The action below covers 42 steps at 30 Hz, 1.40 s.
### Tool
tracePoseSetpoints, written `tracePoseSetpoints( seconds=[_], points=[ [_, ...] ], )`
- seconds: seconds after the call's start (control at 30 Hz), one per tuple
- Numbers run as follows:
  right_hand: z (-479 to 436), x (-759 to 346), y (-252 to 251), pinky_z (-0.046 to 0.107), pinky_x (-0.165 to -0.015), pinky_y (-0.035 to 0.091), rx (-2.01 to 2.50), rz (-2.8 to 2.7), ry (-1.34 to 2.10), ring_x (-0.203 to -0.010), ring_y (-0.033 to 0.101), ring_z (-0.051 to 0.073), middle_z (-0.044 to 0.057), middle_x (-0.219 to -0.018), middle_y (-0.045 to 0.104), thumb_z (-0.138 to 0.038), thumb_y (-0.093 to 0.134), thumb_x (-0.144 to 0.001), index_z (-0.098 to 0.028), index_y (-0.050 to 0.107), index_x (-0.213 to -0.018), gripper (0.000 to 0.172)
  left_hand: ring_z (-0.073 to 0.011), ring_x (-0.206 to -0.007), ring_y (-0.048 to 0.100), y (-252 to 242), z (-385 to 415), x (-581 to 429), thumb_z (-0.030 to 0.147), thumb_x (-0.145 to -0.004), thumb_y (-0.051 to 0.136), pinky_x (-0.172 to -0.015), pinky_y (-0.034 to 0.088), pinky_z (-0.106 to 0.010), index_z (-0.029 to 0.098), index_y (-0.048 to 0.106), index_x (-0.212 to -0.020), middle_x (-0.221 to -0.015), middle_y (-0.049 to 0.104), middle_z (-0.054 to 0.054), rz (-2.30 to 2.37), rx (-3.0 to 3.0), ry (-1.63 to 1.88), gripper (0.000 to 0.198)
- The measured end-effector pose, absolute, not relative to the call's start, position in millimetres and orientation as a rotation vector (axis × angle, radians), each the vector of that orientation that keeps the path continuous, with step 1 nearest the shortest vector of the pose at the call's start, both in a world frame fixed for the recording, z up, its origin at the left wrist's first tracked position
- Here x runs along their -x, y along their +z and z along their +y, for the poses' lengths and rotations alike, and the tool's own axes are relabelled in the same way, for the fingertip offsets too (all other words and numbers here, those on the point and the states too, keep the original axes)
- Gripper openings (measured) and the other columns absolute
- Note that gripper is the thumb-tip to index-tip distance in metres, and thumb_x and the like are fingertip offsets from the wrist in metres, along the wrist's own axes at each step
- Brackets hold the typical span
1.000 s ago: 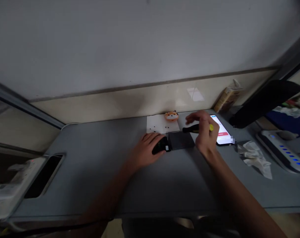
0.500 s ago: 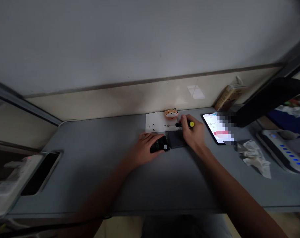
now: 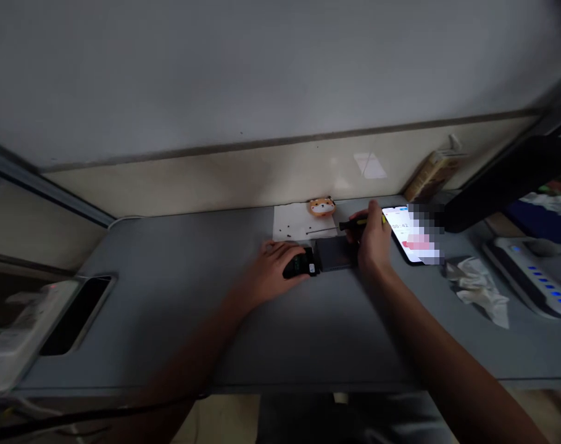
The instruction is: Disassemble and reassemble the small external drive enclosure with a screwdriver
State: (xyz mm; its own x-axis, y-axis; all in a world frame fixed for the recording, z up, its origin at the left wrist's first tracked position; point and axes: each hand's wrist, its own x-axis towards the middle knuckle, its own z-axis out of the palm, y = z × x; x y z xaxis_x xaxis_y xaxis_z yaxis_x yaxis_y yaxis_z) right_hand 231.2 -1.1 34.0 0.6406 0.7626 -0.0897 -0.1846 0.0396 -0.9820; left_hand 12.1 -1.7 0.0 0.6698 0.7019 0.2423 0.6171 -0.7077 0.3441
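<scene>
Head view, black device partly under left hand, screwdriver in right hand

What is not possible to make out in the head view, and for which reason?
All in the head view:
Black device: partly covered by the left grip.
Dark panel: right end behind the right grip.
Screwdriver: tip too small to tell its shape.
Dark specks: too small to identify.
Lit phone: screen partly pixelated.
White device: cut by right edge.
</scene>
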Motion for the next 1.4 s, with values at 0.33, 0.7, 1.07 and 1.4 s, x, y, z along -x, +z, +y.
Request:
tracePoseSetpoints(
  seconds=[0.33,0.7,1.07,1.4],
  points=[
    [-0.4,-238.8,36.3,0.026,-0.037,0.033,1.416,-0.607,0.885,-0.034,0.044,0.012,-0.003,-0.042,0.050,-0.073,0.049,-0.088,-0.023,0.056,-0.061,0.057,-0.0264,-0.115,0.068,-2.3,-2.5,-14.1,0.038,-0.086,0.079,-0.107,0.043,-0.045,0.023,0.057,-0.104,-0.124,0.073,-0.007,1.072,-2.591,0.641,0.032],
    [-3.9,-237.3,41.8,0.027,-0.039,0.031,1.499,-0.570,0.807,-0.035,0.042,0.012,-0.003,-0.041,0.049,-0.069,0.052,-0.088,-0.023,0.055,-0.058,0.055,-0.0269,-0.114,0.067,-2.6,-0.9,-14.6,0.040,-0.085,0.080,-0.108,0.042,-0.047,0.025,0.059,-0.108,-0.124,0.073,-0.006,1.094,-2.557,0.620,0.035],
    [-12.2,-224.1,43.6,0.027,-0.039,0.033,1.352,-0.738,0.844,-0.042,0.046,0.013,-0.003,-0.048,0.048,-0.083,0.052,-0.079,-0.023,0.054,-0.059,0.063,-0.0239,-0.114,0.066,-4.9,-3.4,-13.1,0.036,-0.101,0.060,-0.105,0.041,-0.043,0.025,0.065,-0.119,-0.117,0.074,-0.006,1.143,-2.526,0.849,0.022],
    [-16.6,-214.9,46.4,0.025,-0.041,0.037,1.370,-0.784,0.873,-0.046,0.048,0.013,-0.002,-0.051,0.047,-0.081,0.051,-0.077,-0.022,0.055,-0.056,0.062,-0.0179,-0.094,0.067,0.4,3.7,-7.6,0.035,-0.104,0.055,-0.104,0.039,-0.040,0.025,0.073,-0.098,-0.097,0.074,-0.001,1.123,-2.484,0.891,0.021]
  ],
)
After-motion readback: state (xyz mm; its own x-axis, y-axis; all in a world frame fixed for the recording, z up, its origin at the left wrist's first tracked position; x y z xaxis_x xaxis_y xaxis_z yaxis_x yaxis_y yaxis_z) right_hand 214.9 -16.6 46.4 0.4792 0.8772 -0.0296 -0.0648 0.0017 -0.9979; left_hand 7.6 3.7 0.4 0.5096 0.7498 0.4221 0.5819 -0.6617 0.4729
